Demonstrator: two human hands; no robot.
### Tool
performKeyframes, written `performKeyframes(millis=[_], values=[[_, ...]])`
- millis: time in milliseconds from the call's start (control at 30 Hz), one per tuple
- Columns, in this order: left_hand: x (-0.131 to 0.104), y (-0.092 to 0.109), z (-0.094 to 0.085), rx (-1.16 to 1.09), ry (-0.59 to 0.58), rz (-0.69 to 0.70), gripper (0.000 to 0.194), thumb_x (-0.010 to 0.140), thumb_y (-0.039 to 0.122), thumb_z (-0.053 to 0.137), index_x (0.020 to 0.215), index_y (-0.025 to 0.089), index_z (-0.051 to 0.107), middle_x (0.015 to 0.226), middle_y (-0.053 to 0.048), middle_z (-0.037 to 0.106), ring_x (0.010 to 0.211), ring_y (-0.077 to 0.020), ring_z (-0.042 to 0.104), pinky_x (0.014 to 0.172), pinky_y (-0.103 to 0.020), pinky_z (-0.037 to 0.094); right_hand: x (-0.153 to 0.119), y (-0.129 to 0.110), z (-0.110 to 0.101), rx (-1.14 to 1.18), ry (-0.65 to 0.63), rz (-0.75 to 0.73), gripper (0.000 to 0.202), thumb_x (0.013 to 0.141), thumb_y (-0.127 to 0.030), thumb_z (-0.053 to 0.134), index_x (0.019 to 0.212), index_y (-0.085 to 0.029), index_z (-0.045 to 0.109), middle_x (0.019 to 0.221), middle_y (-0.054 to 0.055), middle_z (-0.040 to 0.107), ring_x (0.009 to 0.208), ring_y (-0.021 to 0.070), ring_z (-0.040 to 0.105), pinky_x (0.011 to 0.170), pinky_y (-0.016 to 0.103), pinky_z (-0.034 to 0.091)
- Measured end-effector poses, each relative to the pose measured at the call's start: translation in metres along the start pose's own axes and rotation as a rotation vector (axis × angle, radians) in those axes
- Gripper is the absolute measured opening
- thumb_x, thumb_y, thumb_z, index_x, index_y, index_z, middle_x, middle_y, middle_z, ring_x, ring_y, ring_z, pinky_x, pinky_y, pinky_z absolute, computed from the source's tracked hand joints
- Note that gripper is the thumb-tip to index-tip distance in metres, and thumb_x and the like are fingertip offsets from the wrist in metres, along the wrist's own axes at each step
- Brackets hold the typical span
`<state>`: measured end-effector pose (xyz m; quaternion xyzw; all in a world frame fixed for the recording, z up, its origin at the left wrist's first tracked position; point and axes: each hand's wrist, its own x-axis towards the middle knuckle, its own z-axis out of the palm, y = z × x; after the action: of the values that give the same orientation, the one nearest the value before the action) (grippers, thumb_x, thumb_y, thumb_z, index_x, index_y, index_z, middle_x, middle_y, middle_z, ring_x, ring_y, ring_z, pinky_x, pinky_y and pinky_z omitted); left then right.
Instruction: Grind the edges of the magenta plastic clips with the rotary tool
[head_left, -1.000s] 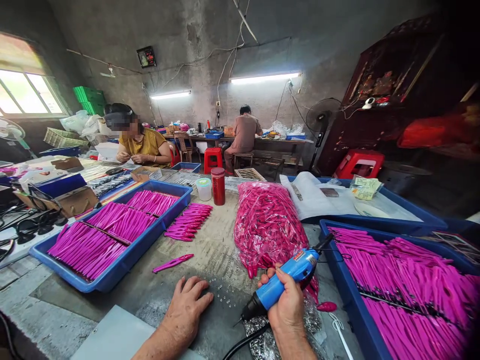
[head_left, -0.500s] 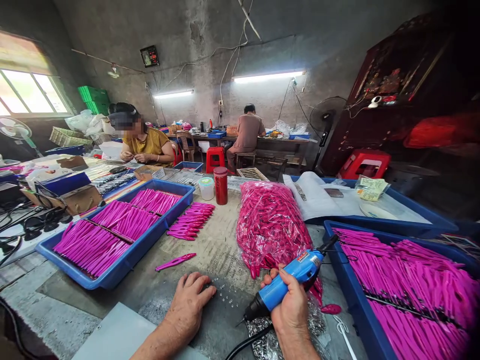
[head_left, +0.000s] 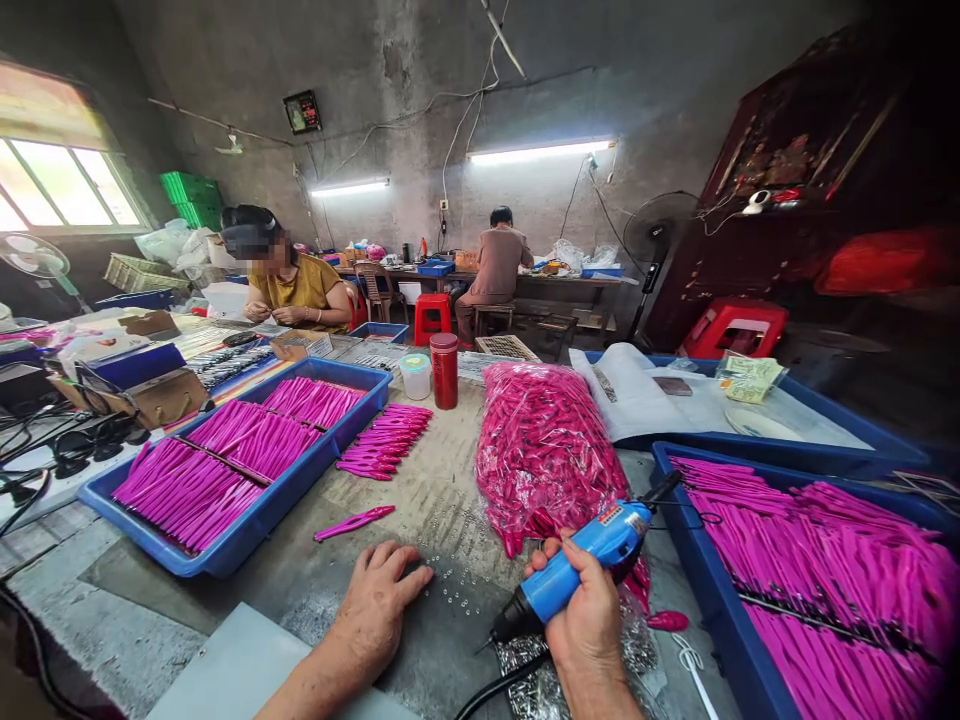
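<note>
My right hand [head_left: 589, 605] is wrapped round a blue electric screwdriver [head_left: 574, 570], its black nose and thin bit tilted down to the left over the worktop. On the grey worktop, my left hand [head_left: 379, 595] rests palm down with the fingers stretched and the thumb apart. Small metal rings [head_left: 457, 585] lie scattered just right of its thumb. Beyond that hand lies a single magenta tool-shaped plastic piece [head_left: 354, 522]. Behind it is a row of similar magenta pieces [head_left: 386, 440]. A clear bag of darker pink parts [head_left: 547, 450] stands beyond the screwdriver.
Blue trays of magenta pieces flank me, the left tray [head_left: 206, 562] and the right tray [head_left: 686, 560]. A red cup [head_left: 444, 372] and a lidded tub [head_left: 415, 378] stand behind. Small metal parts in clear plastic [head_left: 525, 690] lie under the screwdriver's cord. Two people sit farther back.
The view has shifted slightly. My left fingers have moved a little on the worktop beside the rings; my right hand keeps the screwdriver in nearly the same pose.
</note>
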<state>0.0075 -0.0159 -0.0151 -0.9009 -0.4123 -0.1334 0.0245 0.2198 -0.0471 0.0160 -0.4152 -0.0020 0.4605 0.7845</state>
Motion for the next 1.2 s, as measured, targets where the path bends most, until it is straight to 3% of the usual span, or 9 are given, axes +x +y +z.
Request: performKeyframes(millis=[333,567,800,1200], values=[[0.01,0.007,0.007,-0.048,-0.044,0.01,0.029,0.082,0.013,0.047,0.099,0.03,0.062,0.106,-0.004,0.059,0.1,-0.021,0.045,0.089,-0.043,0.031,0.003,0.003,-0.003,-0.002,-0.01,-0.012,0.039,0.047,-0.032,0.067,0.077,-0.02,0.046,0.053,-0.007,0.052,0.044,0.0118,0.049,0.044,0.026,0.042],[0.009,0.006,0.002,-0.041,-0.057,0.016,0.033,0.08,0.009,0.046,0.101,0.03,0.061,0.107,-0.004,0.059,0.102,-0.0218,0.045,0.089,-0.044,0.03,0.003,0.002,-0.003,0.029,0.002,0.013,0.041,0.044,-0.029,0.069,0.078,-0.02,0.046,0.053,-0.006,0.052,0.045,0.0122,0.049,0.04,0.023,0.037],[0.014,0.011,-0.001,-0.043,-0.07,0.054,0.03,0.082,0.012,0.047,0.1,0.031,0.062,0.105,-0.004,0.06,0.099,-0.0213,0.046,0.09,-0.045,0.031,0.001,0.001,-0.002,0.02,0.016,0.012,0.039,0.045,-0.029,0.068,0.077,-0.02,0.047,0.053,-0.006,0.052,0.044,0.0124,0.049,0.043,0.026,0.041],[0.015,-0.026,-0.02,0.012,-0.014,-0.152,0.05,0.069,-0.003,0.036,0.101,0.024,0.063,0.108,-0.006,0.062,0.104,-0.022,0.048,0.085,-0.041,0.039,0.0,0.0,0.0,0.01,-0.002,0.001,0.039,0.044,-0.03,0.068,0.074,-0.02,0.046,0.051,-0.006,0.05,0.043,0.0122,0.048,0.043,0.027,0.041]])
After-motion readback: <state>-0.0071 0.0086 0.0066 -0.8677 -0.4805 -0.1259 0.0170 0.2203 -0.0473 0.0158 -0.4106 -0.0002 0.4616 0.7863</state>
